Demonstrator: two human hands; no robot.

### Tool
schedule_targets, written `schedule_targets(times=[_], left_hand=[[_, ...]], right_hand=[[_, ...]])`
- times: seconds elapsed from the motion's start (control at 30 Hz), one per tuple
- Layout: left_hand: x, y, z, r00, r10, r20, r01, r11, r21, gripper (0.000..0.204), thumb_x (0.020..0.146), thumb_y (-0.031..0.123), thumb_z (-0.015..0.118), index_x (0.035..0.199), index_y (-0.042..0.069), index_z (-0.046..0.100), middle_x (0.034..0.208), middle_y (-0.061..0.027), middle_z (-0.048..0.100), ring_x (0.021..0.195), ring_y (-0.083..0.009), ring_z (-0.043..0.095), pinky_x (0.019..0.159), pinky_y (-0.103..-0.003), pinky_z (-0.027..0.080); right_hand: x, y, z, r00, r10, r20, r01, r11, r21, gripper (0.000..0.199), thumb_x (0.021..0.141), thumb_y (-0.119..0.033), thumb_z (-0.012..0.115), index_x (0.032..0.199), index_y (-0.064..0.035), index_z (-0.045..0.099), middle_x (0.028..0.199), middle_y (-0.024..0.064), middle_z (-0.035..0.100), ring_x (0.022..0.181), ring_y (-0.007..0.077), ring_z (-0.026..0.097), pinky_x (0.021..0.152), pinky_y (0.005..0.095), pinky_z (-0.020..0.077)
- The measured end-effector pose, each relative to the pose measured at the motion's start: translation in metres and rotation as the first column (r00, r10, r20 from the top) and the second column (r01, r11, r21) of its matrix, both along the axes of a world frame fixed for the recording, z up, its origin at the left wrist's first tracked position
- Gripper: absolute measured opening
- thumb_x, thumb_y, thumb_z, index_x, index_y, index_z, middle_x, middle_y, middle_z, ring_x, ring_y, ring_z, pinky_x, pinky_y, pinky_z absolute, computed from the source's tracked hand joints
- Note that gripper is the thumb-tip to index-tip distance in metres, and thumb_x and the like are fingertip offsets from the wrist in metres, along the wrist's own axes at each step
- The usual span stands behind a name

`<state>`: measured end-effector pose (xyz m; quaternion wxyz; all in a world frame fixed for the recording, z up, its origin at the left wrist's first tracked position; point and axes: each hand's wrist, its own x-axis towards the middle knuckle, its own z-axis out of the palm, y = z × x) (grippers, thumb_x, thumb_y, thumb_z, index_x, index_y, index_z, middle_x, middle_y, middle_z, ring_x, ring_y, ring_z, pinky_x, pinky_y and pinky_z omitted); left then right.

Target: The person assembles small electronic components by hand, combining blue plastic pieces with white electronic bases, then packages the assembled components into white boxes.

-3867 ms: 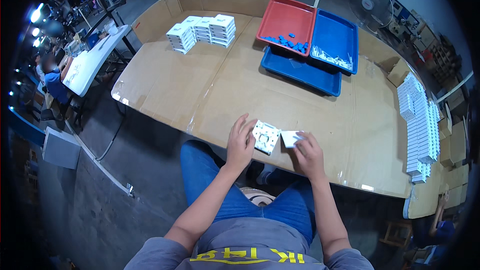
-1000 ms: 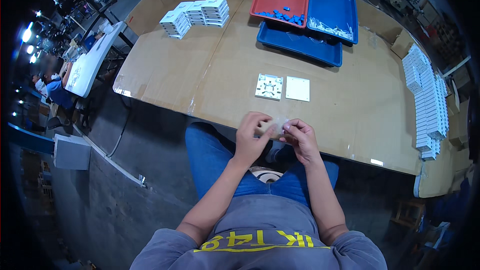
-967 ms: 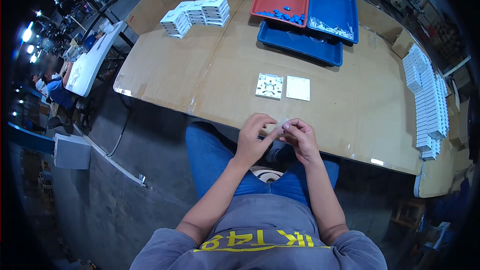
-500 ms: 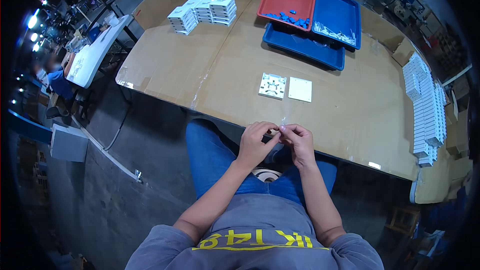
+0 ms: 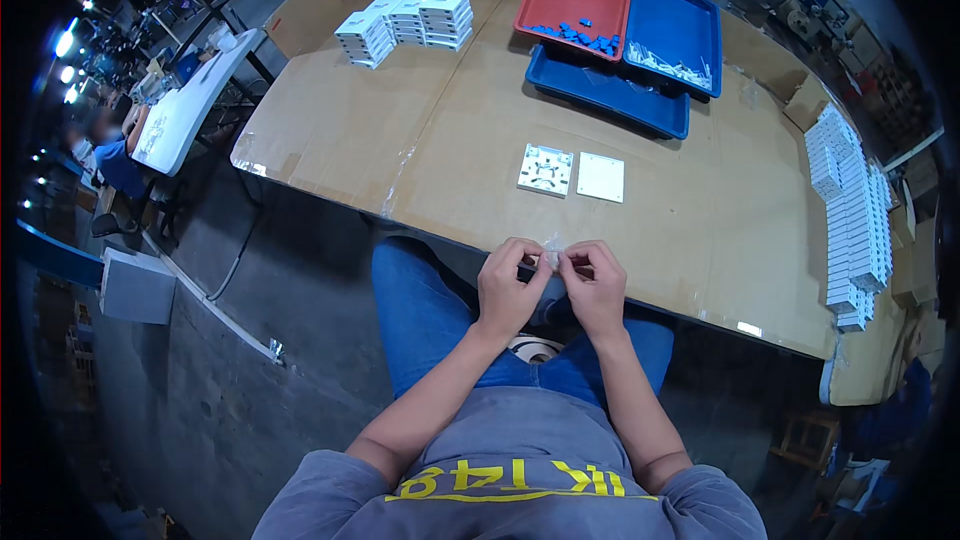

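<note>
both hands have let go of the white case and the white plate just right of it on the bench; nearside of the case, left hand and right hand now pinch clear plastic, apparently the current focus, each grip closed.
</note>
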<state>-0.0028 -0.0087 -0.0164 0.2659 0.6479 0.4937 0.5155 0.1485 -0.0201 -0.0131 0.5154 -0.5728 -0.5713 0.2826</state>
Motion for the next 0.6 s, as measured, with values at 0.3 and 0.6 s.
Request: schedule_targets(times=[0.3, 0.6], left_hand=[[0.012, -0.006, -0.006, 0.945, 0.009, 0.328, 0.098, 0.946, -0.31, 0.019, 0.103, 0.015, 0.066, 0.094, -0.001, 0.067, 0.082, -0.0034, 0.068, 0.076, -0.0107, 0.064, 0.072, -0.026, 0.053], [0.0, 0.009, -0.019, 0.765, 0.036, 0.644, 0.335, 0.831, -0.444, 0.027, 0.106, 0.026, 0.065, 0.109, 0.001, 0.073, 0.088, 0.0, 0.07, 0.074, -0.006, 0.06, 0.069, -0.023, 0.05]], right_hand=[[-0.003, 0.0, 0.008, 0.991, 0.032, 0.132, -0.058, 0.98, 0.192, 0.02, 0.09, 0.008, 0.068, 0.108, 0.0008, 0.072, 0.104, 0.0138, 0.067, 0.086, 0.0229, 0.071, 0.076, 0.0318, 0.0585], [-0.005, -0.003, 0.0, 0.876, 0.093, -0.473, -0.169, 0.978, -0.121, 0.021, 0.092, 0.009, 0.07, 0.111, 0.0024, 0.069, 0.122, 0.0111, 0.064, 0.104, 0.0156, 0.066, 0.081, 0.0242, 0.0563]])
